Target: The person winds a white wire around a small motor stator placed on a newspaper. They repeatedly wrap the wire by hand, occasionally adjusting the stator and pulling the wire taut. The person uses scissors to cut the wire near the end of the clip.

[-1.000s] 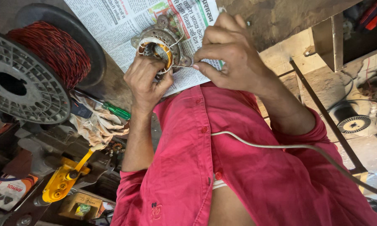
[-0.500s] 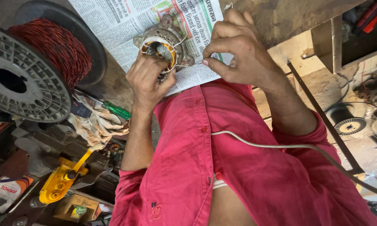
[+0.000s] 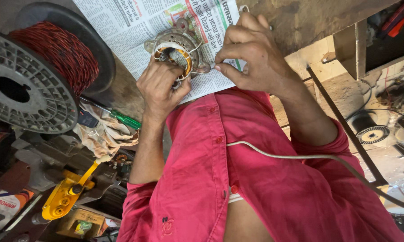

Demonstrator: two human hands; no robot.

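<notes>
A round metal motor stator (image 3: 177, 40) with copper winding lies on a newspaper (image 3: 130, 27) spread over the workbench. My left hand (image 3: 159, 87) grips the stator's near edge, fingers curled around its rim. My right hand (image 3: 251, 54) is just to the right of the stator, thumb and forefinger pinched on a thin white thread (image 3: 197, 73) that runs out of the winding. My red shirt (image 3: 255, 188) fills the lower part of the view.
A large grey spool of red twisted wire (image 3: 54, 54) stands at the left. Below it lie a green-handled screwdriver (image 3: 125, 120), a dirty rag (image 3: 105, 134) and a yellow tool (image 3: 63, 199). A white cable (image 3: 300, 157) crosses my shirt. A black metal frame (image 3: 345, 125) stands at the right.
My right hand has shifted slightly up and right with the thread pinched in it. My left hand keeps its hold on the stator.
</notes>
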